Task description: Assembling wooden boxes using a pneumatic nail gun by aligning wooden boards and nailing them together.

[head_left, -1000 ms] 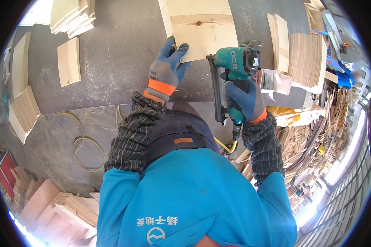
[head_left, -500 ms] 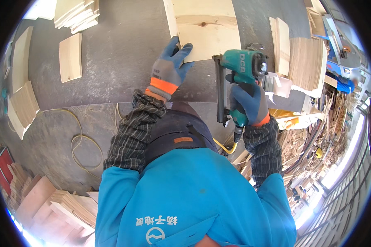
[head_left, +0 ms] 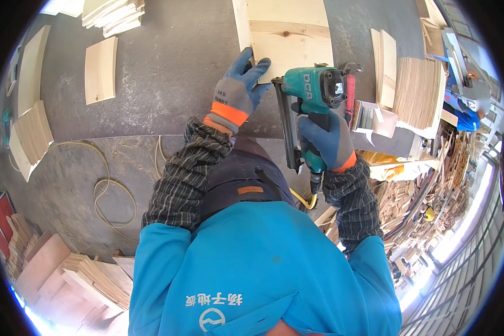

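Observation:
My right hand (head_left: 329, 137), in a blue and grey glove, is closed round the grip of a teal and black pneumatic nail gun (head_left: 313, 88). A yellow air hose (head_left: 307, 203) joins the bottom of its handle. The gun's nose points toward the near edge of a pale wooden panel (head_left: 288, 47). My gloved left hand (head_left: 238, 84) grips the panel's near left corner, thumb on top and fingers at the side, where a narrow wooden strip (head_left: 242, 25) runs along the edge. The fingertips at that strip are partly hidden.
A hammer with a red handle (head_left: 350, 95) lies right of the gun, close to a small box of metal staples (head_left: 369, 117). Stacked boards (head_left: 417, 92) stand farther right. One loose board (head_left: 101, 70) lies left on the dark table (head_left: 168, 73). Hose coils (head_left: 115, 201) cross the floor.
The nail gun has moved left with my right hand, closer to the panel's near edge, uncovering the red-handled hammer. My left hand still grips the corner; the whole view has shifted slightly.

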### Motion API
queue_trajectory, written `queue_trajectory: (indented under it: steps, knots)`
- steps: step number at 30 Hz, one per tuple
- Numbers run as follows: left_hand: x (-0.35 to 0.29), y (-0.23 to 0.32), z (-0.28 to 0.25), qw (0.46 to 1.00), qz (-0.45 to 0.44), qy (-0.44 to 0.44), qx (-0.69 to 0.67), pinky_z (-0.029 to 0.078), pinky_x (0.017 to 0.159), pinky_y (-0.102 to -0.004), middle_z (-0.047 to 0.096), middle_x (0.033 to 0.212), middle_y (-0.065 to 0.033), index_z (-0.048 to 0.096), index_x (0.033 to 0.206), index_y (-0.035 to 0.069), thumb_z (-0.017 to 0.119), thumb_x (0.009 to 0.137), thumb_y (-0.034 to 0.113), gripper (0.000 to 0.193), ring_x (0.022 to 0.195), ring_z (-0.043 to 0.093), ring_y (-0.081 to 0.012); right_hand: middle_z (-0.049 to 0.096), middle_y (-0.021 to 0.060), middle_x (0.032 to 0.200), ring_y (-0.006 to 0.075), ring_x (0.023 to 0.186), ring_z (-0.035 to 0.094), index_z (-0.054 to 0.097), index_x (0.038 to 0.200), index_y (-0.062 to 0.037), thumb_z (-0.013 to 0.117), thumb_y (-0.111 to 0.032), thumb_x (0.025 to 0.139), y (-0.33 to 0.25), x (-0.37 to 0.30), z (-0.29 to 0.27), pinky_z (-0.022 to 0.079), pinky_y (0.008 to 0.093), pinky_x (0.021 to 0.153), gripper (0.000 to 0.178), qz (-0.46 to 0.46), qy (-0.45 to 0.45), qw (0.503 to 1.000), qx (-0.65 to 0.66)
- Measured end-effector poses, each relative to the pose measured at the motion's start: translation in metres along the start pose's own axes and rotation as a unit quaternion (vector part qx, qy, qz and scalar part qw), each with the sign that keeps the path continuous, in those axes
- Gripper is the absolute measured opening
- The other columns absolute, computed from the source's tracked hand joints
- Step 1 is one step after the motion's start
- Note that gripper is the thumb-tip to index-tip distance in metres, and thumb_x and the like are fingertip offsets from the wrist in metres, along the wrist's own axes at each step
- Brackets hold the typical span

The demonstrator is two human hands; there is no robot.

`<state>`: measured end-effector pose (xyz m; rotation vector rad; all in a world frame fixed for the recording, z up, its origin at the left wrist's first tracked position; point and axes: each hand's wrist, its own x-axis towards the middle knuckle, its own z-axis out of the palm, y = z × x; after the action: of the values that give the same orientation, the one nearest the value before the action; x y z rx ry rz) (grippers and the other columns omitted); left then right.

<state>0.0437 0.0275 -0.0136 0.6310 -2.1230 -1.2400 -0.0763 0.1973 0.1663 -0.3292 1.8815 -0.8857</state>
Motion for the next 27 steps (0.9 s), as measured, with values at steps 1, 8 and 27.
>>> queue_trajectory:
  steps: [1, 8, 27]
  knots:
    - [0.0, 0.0, 0.0, 1.0, 0.002, 0.0, 0.002, 0.065, 0.102, -0.0419, 0.057, 0.157, -0.0195, 0.072, 0.139, 0.012, 0.087, 0.086, -0.001, 0.057, 0.125, 0.072, -0.0376, 0.066, 0.001, 0.083, 0.0086, 0.067, 0.061, 0.07, 0.137, 0.0022, 0.068, -0.022, 0.099, 0.0, 0.0, 0.0, 0.049, 0.0258, 0.06, 0.046, 0.0, 0.0, 1.0, -0.002]
    - [0.0, -0.004, 0.0, 1.0, 0.018, 0.005, 0.018, 0.066, 0.101, -0.0419, 0.058, 0.156, -0.0196, 0.071, 0.14, 0.011, 0.087, 0.087, -0.001, 0.057, 0.123, 0.073, -0.0373, 0.066, 0.0011, 0.082, 0.0088, 0.067, 0.061, 0.07, 0.137, 0.002, 0.068, -0.022, 0.099, 0.0, 0.0, 0.003, 0.049, 0.0258, 0.06, 0.045, 0.003, 0.002, 1.0, 0.004]
    - [0.049, -0.047, -0.096, 0.957, 0.14, -0.182, 0.175, 0.059, 0.109, -0.04, 0.059, 0.158, -0.0241, 0.072, 0.144, 0.012, 0.077, 0.098, 0.002, 0.048, 0.141, 0.063, -0.0357, 0.064, 0.0, 0.079, 0.0091, 0.066, 0.06, 0.071, 0.111, -0.0004, 0.073, -0.016, 0.098, 0.057, -0.064, -0.053, 0.048, 0.0281, 0.06, 0.02, -0.03, 0.138, 0.984, 0.112]
